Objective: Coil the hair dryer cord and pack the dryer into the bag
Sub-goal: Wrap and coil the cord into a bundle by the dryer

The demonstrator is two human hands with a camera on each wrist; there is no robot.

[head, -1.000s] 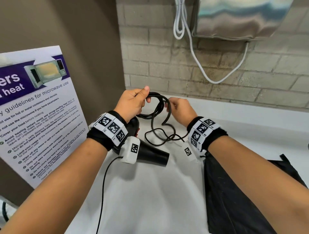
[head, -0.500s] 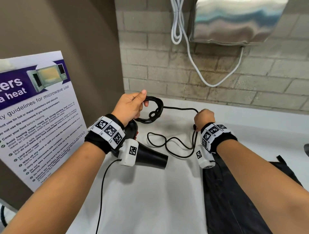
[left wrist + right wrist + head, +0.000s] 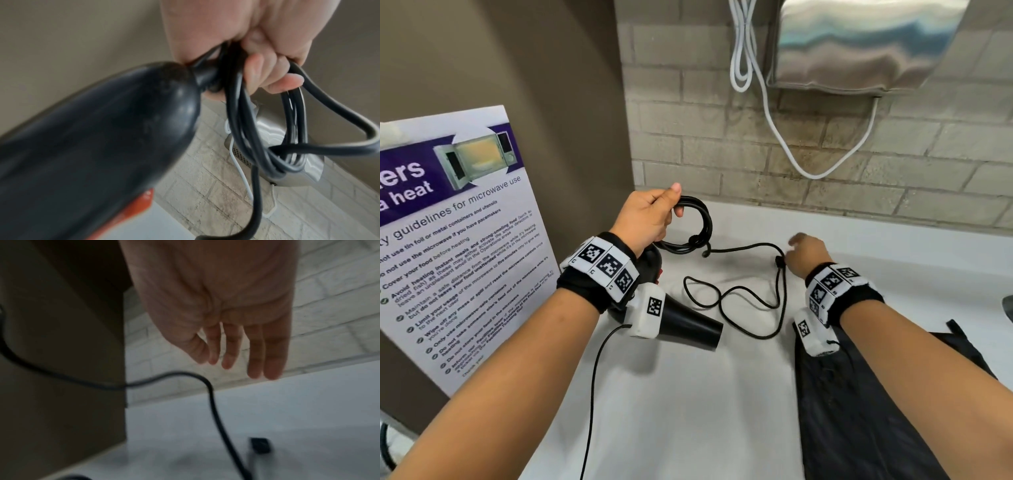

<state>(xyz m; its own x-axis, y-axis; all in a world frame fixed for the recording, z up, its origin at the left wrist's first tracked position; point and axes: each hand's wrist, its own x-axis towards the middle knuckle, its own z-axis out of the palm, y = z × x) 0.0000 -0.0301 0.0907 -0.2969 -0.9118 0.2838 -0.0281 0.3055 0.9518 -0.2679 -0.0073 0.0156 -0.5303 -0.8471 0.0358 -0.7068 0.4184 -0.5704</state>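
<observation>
My left hand (image 3: pixel 671 209) grips several coiled loops of the black cord (image 3: pixel 700 222) above the white counter. In the left wrist view its fingers (image 3: pixel 273 78) curl round the loops (image 3: pixel 236 113), beside the dryer's handle (image 3: pixel 102 138). The black hair dryer (image 3: pixel 688 327) hangs below that wrist, nozzle pointing right. Loose cord (image 3: pixel 780 301) trails across the counter to my right hand (image 3: pixel 799 248). That hand is open with straight fingers (image 3: pixel 267 356); the cord (image 3: pixel 213 404) passes beneath it, unheld. The black bag (image 3: pixel 859 394) lies flat under my right forearm.
A microwave poster (image 3: pixel 448 240) leans on the brown wall at left. A steel dispenser (image 3: pixel 859 44) with a white cable (image 3: pixel 791 154) hangs on the brick wall behind. A thin black wire (image 3: pixel 592 377) drops from my left wrist camera. The cord's plug (image 3: pixel 260 444) lies on the counter (image 3: pixel 688 411).
My right hand slid right along the cord, drawing a length out from the coil, then let go and opened. The left hand has kept hold of the coil.
</observation>
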